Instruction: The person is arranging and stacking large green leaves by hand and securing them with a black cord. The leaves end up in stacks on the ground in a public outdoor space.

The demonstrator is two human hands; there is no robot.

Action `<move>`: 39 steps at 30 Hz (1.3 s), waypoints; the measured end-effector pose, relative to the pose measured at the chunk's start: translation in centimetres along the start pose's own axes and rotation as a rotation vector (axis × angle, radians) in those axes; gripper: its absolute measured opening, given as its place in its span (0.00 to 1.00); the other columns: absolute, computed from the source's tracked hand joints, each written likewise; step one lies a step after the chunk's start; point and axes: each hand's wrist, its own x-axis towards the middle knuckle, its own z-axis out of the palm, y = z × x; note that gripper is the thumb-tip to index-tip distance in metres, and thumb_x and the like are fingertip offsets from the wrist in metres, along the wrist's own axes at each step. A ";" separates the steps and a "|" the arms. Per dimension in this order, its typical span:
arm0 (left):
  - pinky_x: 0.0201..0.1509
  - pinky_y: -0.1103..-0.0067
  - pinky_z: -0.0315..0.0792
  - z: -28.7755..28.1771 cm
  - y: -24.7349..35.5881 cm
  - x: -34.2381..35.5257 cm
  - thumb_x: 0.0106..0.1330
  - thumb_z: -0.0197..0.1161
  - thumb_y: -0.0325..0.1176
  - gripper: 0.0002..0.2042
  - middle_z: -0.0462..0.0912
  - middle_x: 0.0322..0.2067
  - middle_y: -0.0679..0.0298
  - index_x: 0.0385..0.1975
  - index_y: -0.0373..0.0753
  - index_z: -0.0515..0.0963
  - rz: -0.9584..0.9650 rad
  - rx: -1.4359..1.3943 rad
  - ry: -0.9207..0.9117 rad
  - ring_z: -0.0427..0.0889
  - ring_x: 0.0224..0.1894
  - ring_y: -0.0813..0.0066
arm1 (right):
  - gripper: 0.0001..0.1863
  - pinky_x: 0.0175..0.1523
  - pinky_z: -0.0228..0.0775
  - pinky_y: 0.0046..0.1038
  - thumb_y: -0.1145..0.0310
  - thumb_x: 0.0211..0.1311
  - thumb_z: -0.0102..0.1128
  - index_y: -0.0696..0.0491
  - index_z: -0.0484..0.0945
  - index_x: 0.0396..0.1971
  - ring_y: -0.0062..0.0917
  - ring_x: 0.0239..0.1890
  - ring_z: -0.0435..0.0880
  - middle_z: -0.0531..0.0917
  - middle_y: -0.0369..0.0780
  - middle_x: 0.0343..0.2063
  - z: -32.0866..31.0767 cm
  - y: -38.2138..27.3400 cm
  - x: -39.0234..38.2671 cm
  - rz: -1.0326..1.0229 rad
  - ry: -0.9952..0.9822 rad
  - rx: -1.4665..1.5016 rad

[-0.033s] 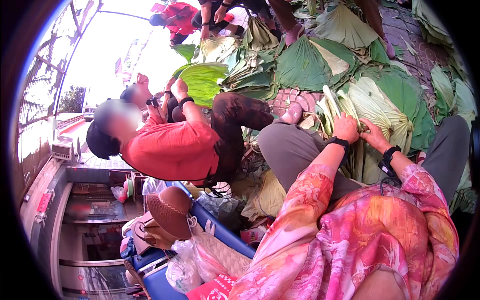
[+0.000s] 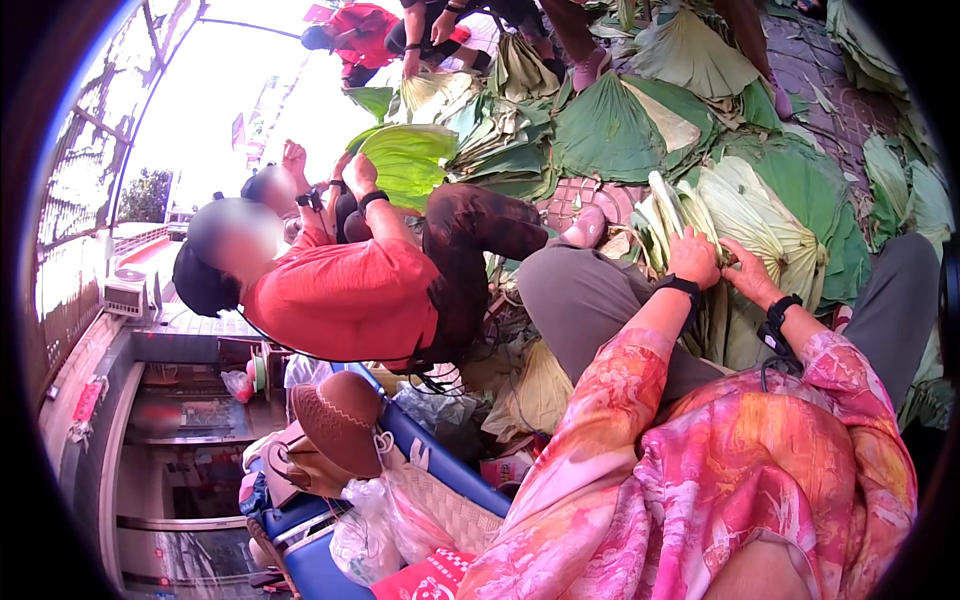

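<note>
My left hand (image 2: 694,258) is closed round the folded stems and edges of a bundle of pale, yellowish-green dried leaves (image 2: 750,205). My right hand (image 2: 748,270) grips the same bundle just to the right, its fingers curled at the gathered part. The bundle fans out above my hands toward the right, between my knees, over large green leaves (image 2: 830,260) lying on the paving. Both my wrists carry dark bands, and part of each hand's fingers is hidden by the leaves.
A co-worker in red (image 2: 340,300) sits close at my left, another person behind. More people (image 2: 355,35) bend over leaf piles (image 2: 620,130) ahead on red paving (image 2: 585,195). A blue seat (image 2: 310,560) holds bags and a brown hat (image 2: 335,425) at lower left.
A co-worker's raised hand at the left has moved slightly upward. My hands and the leaf bundle look almost the same.
</note>
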 end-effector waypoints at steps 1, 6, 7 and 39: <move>0.52 0.66 0.62 0.0 0.0 0.1 0.45 0.65 0.46 0.21 0.78 0.42 0.61 0.39 0.42 0.81 -0.058 0.019 -0.032 0.70 0.52 0.63 | 0.30 0.50 0.69 0.32 0.76 0.45 0.56 0.48 0.70 0.55 0.38 0.43 0.79 0.80 0.47 0.38 0.3 -0.2 0.2 -0.074 0.020 -0.005; 0.54 0.66 0.59 -3.1 0.3 -0.2 0.48 0.62 0.47 0.22 0.74 0.47 0.62 0.42 0.43 0.81 -0.053 0.082 -0.205 0.65 0.56 0.65 | 0.28 0.58 0.65 0.29 0.79 0.47 0.49 0.52 0.71 0.54 0.39 0.53 0.76 0.78 0.49 0.48 -1.2 1.6 1.4 -0.202 0.047 -0.054; 0.52 0.66 0.59 -2.6 0.3 -0.6 0.52 0.59 0.46 0.20 0.73 0.48 0.63 0.43 0.45 0.81 -0.074 0.144 -0.216 0.65 0.55 0.65 | 0.26 0.56 0.67 0.30 0.77 0.46 0.50 0.54 0.74 0.51 0.40 0.50 0.77 0.78 0.49 0.47 -1.2 2.2 1.5 -0.231 -0.014 -0.078; 0.51 0.60 0.64 -1.1 -1.4 0.4 0.52 0.57 0.36 0.10 0.77 0.43 0.58 0.30 0.46 0.83 -0.158 -0.210 0.066 0.70 0.51 0.57 | 0.34 0.54 0.68 0.36 0.73 0.39 0.59 0.52 0.68 0.55 0.44 0.50 0.74 0.75 0.48 0.48 -2.0 -3.5 0.6 -0.319 -0.042 -0.201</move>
